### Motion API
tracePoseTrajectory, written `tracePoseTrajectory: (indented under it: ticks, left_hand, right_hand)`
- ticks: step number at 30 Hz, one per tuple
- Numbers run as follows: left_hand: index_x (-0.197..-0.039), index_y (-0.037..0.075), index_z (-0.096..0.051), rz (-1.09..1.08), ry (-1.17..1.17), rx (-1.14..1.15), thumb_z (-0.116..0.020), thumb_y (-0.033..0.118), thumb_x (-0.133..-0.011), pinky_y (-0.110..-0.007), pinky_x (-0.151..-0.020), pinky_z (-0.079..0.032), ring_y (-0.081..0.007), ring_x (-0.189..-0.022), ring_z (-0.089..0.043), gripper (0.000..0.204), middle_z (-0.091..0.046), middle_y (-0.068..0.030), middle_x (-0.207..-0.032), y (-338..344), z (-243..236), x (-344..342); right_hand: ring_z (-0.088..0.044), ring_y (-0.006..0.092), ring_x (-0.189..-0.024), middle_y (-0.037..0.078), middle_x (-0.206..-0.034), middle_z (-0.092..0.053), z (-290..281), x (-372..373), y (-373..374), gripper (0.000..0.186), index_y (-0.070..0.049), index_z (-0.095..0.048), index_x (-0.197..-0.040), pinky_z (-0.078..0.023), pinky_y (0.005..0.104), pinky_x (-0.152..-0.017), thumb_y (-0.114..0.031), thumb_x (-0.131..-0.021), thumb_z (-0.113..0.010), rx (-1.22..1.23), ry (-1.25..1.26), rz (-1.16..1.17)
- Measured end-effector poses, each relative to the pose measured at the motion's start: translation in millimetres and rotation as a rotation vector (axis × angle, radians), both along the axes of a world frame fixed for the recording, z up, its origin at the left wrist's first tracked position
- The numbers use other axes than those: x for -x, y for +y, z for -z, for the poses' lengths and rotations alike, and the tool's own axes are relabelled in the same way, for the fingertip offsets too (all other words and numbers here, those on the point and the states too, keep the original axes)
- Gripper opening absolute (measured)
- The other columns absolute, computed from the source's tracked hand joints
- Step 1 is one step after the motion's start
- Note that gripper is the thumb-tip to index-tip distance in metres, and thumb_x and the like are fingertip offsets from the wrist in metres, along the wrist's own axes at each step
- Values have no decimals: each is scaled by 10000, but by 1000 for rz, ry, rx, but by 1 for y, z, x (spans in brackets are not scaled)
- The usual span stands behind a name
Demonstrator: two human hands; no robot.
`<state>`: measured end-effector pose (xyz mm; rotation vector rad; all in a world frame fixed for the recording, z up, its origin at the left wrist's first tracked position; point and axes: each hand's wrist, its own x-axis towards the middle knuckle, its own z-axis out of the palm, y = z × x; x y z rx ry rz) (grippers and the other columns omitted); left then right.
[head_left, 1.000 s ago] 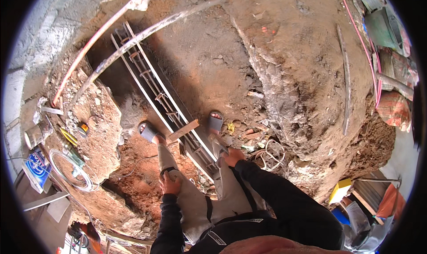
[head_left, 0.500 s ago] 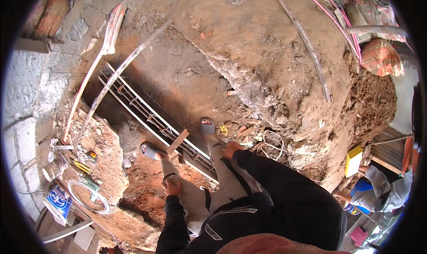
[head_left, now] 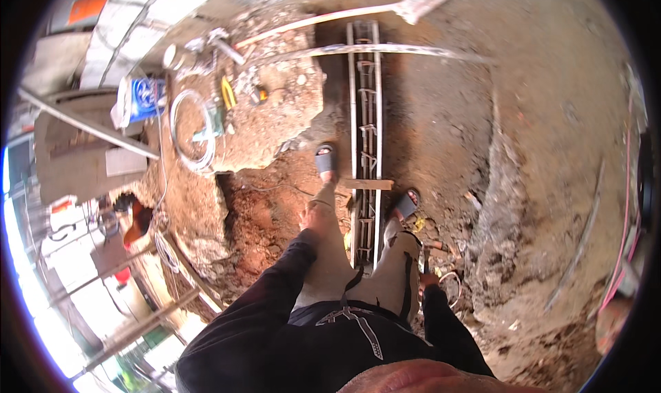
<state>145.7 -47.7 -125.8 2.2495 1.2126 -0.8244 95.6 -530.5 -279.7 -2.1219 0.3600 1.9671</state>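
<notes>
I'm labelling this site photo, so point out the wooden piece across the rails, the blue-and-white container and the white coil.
Wooden piece (head_left: 370, 184): head view, middle of its face.
Blue-and-white container (head_left: 146, 99): head view, its side.
White coil (head_left: 197, 164): head view, lower band.

- Left hand: blurred at the left trouser leg; separate fingers not readable.
- Right hand: small, blurred; fingers' hold cannot be told.
- Dark thin object just above right hand: kind too small to tell.
- Rebar cage: short sections hidden under the wooden block and the pale pole.
- Blue-and-white container: surface markings smeared.
- Pink lines, right: blurred, running into the dark rim.
- Orange item, upper left: blurred, nature unclear.
- Rounded pinkish shape: cut by lower edge.
</notes>
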Motion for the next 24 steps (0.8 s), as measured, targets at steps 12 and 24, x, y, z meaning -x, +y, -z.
tracePoseTrajectory:
  ticks: [12, 24]
  left_hand:
    - [-1134, 215, -707, 81, 110, -54, -564, 332, -891, -689, -1082, -261, -229, -1357, -382, 305, -517, 9, -1348, 36, 61, 50]
    - [-1116, 132, -719, 184, 135, 253, -580, 393, -912, -496, -1030, -383, -259, -1251, -498, 359, -616, -73, -1239, 172, 52, -13]
  right_hand:
    - [-684, 303, -672, 177, -712, -668, -26, -39, 86, 357, -7, -709, -900, -526, 452, -566, -362, -880, -686, 18, -247, 87]
    - [-616, 473, -1008, 299, -1015, -660, -86, -85, 265, 450, 50, -652, -1035, -480, 521, -889, -374, -884, -665, -44, -389, -513]
